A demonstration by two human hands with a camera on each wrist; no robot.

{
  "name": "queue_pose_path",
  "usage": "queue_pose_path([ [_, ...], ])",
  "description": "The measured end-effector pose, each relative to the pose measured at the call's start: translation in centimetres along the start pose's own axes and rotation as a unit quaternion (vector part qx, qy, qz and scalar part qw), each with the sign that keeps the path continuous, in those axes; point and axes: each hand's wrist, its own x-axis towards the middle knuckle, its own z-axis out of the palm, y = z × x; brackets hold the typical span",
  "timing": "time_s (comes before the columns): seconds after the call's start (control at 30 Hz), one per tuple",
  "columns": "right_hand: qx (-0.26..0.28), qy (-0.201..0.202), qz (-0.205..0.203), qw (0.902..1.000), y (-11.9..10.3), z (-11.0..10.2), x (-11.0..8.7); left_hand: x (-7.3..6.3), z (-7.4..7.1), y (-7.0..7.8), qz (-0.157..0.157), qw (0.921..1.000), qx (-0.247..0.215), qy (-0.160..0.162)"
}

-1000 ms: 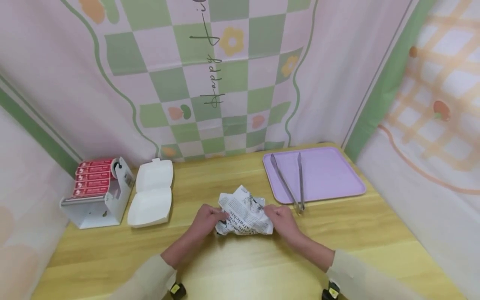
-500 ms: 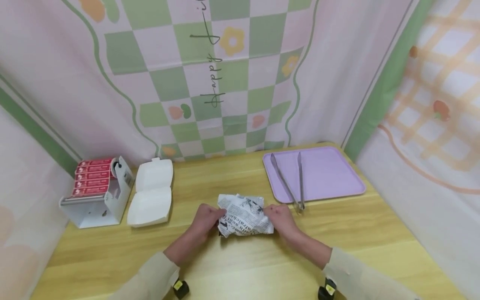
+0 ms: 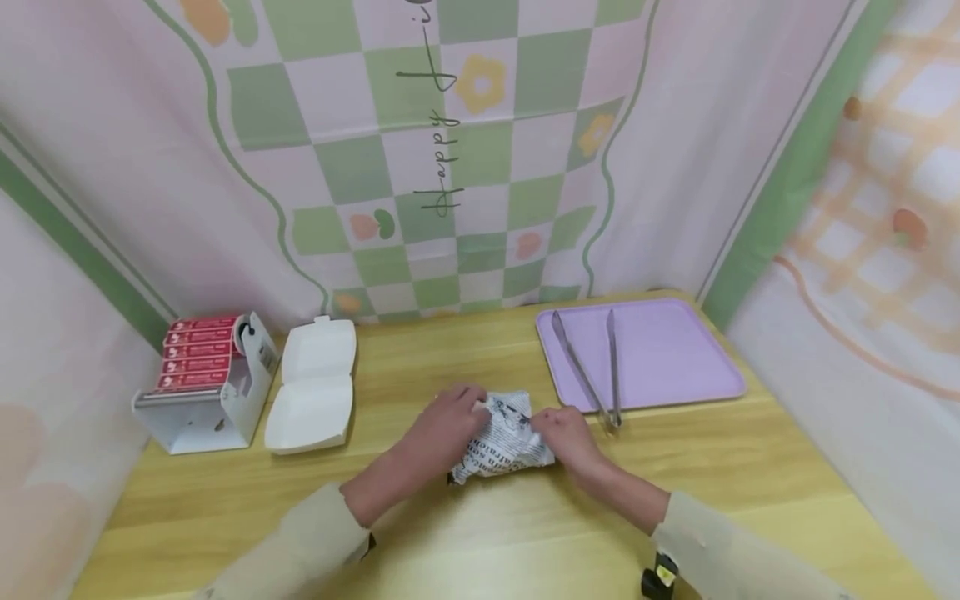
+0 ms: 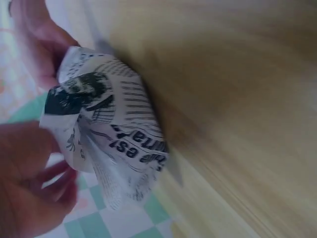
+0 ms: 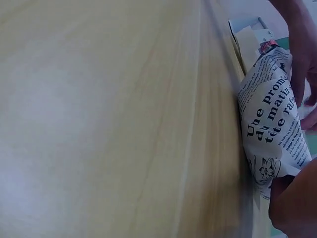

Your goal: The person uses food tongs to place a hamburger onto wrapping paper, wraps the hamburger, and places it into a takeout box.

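A crumpled bundle of newsprint-patterned wrapping paper (image 3: pixel 504 437) lies on the wooden table between the two hands. Whatever it may wrap is hidden. My left hand (image 3: pixel 444 429) reaches over its left end, fingertips at the upper edge. In the left wrist view the left hand's fingers (image 4: pixel 62 196) are loosely bent beside the gathered, twisted end of the paper (image 4: pixel 111 114). My right hand (image 3: pixel 566 437) pinches the right end of the bundle between thumb and curled fingers. The right wrist view shows the right hand (image 5: pixel 297 201) against the printed paper (image 5: pixel 272 114).
An open white clamshell box (image 3: pixel 311 408) stands at the left, beside a dispenser (image 3: pixel 202 421) with a roll of red labels (image 3: pixel 197 354). Metal tongs (image 3: pixel 581 371) lie across a purple tray (image 3: pixel 675 358) at the back right. A patterned curtain (image 3: pixel 450 167) hangs behind the table.
The paper's raised top flap has gone down, making the bundle flatter. My left hand has left its pinch at the left edge and moved right, over the bundle. The right hand keeps its pinch.
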Motion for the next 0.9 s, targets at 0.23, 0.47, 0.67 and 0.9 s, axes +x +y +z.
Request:
queue_pose_path([
  [0.23, 0.01, -0.015, -0.015, 0.9997, -0.4, 0.6, 1.2, 0.2, -0.6, 0.4, -0.017, 0.9879, -0.026, -0.152],
  [0.47, -0.015, -0.077, 0.006, 0.9969, -0.8, 0.1, 4.6, 1.0, 1.4, -2.0, -0.047, 0.9841, 0.066, -0.158],
  [0.67, -0.134, -0.142, -0.044, 0.9798, -1.3, -0.5, 6.9, 2.4, 2.1, -4.9, -0.057, 0.9821, 0.062, -0.169],
  [0.9, -0.21, -0.094, -0.151, 0.9614, -1.6, -0.3, 9.4, 3.3, 2.3, -7.2, -0.038, 0.9823, 0.046, -0.178],
])
